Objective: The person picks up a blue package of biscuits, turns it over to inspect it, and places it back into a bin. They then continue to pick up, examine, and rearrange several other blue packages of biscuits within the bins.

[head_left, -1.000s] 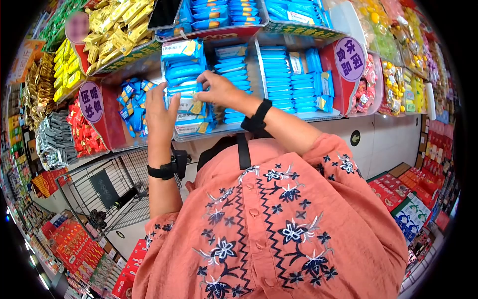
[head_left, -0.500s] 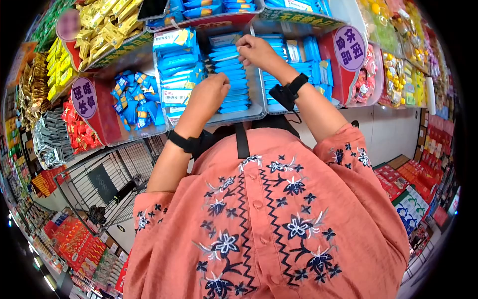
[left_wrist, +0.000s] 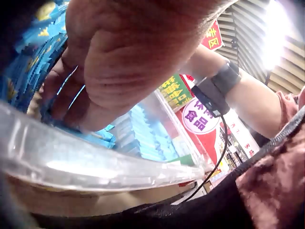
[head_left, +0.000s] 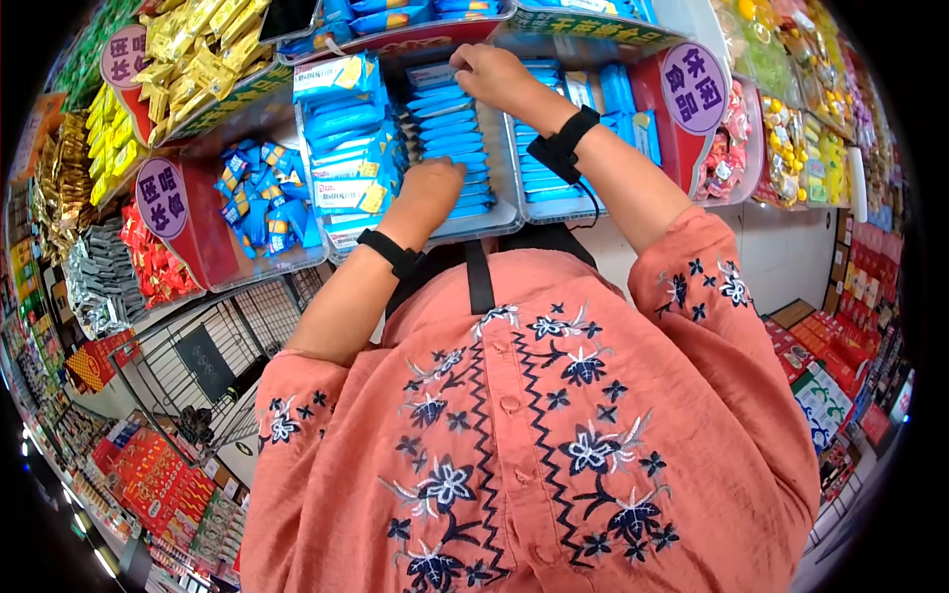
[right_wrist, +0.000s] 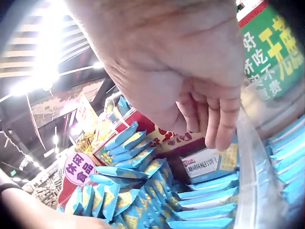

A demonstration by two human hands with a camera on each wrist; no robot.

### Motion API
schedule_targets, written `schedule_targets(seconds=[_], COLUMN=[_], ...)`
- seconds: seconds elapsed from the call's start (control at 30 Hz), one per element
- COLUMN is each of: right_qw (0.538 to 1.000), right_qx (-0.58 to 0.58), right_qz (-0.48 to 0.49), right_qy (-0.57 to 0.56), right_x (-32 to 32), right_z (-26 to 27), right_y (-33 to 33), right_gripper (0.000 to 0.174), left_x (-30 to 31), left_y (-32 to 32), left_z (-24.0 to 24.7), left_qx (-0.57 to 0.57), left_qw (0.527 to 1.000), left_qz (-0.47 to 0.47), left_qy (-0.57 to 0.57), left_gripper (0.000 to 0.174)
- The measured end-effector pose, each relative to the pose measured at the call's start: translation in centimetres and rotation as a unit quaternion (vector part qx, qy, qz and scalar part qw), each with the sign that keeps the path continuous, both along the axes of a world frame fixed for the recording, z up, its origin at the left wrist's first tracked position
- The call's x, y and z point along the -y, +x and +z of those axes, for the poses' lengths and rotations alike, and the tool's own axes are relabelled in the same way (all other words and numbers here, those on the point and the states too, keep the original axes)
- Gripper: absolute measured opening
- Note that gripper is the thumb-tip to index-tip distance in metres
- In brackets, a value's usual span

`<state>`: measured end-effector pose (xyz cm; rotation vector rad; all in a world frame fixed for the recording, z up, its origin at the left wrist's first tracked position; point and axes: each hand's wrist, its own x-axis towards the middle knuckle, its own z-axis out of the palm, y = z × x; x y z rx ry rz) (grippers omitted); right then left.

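Note:
Blue biscuit packets [head_left: 453,127] stand in a row in a clear-walled bin, between both hands. My left hand [head_left: 433,193] reaches down at the near end of this row, back of the hand up. In the left wrist view its fingers [left_wrist: 71,105] point down among blue packets behind the clear bin rim [left_wrist: 86,160]; the fingertips are hidden. Over the row's far end hangs my right hand [head_left: 494,77]. Its fingers are loosely bent with nothing in them, close above a packet with a white label [right_wrist: 205,164]. To the left rises a taller stack of similar packets [head_left: 341,124].
Small blue packets [head_left: 267,203] lie loose in the bin at left. A clear divider [right_wrist: 248,167] separates the row from more blue packets on the right. Gold packets [head_left: 213,59] fill a bin at back left. A wire cart [head_left: 222,361] stands below at left.
Both hands have left the taller stack and shifted right to the middle row. The right hand moved to its far end, then slightly left; the left hand settled at the near end.

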<state>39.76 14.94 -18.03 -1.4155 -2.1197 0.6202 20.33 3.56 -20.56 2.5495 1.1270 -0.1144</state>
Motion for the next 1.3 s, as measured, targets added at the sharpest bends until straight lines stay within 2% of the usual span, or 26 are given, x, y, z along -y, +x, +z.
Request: schedule_targets(seconds=[0.1, 0.3, 0.5, 0.8, 0.9, 1.0, 1.07, 1.2, 1.23, 1.3], right_qw=[0.999, 0.999, 0.999, 0.996, 0.996, 0.999, 0.999, 0.995, 0.993, 0.988], right_qx=[0.031, -0.016, 0.023, -0.017, -0.008, 0.027, 0.028, 0.081, 0.102, 0.143], right_qz=[0.013, -0.002, 0.010, -0.014, -0.009, 0.014, 0.021, 0.039, 0.045, 0.057], right_qy=[0.010, -0.038, -0.048, -0.089, -0.087, -0.028, 0.009, 0.046, 0.025, -0.018], right_x=[-0.8, -1.4, -1.7, -2.0, -2.0, -2.3, -2.2, -2.0, -1.9, -1.9], right_z=[-0.4, -0.3, -0.2, 0.3, 0.6, -0.2, -0.4, -1.2, -1.0, -0.7], right_y=[-0.1, -0.5, -0.3, 0.0, -0.1, -0.3, -0.6, -1.1, -1.2, -1.3], right_gripper=[0.027, 0.022, 0.026, 0.027, 0.029, 0.030, 0.025, 0.023, 0.024, 0.028], left_x=[-0.1, -0.4, -0.9, -1.6, -1.4, -1.1, -1.1, -1.5, -2.0, -2.6], left_y=[0.5, 2.2, 3.8, 3.6, 3.5, 2.7, 2.2, 0.7, 0.0, -2.2], left_z=[0.2, 0.7, -1.3, -2.2, -0.6, 2.2, 3.4, 7.5, 8.0, 9.9], left_qx=[-0.021, 0.067, 0.044, 0.066, 0.077, 0.121, 0.154, 0.242, 0.272, 0.300], left_qw=[0.998, 0.995, 0.990, 0.989, 0.993, 0.992, 0.988, 0.966, 0.957, 0.931], left_qz=[-0.050, -0.072, -0.129, -0.129, -0.084, -0.027, 0.006, 0.086, 0.100, 0.195], left_qy=[0.032, 0.011, 0.033, 0.014, 0.014, 0.016, 0.022, 0.022, 0.027, -0.076], left_gripper=[0.020, 0.021, 0.019, 0.015, 0.015, 0.015, 0.015, 0.015, 0.011, 0.008])
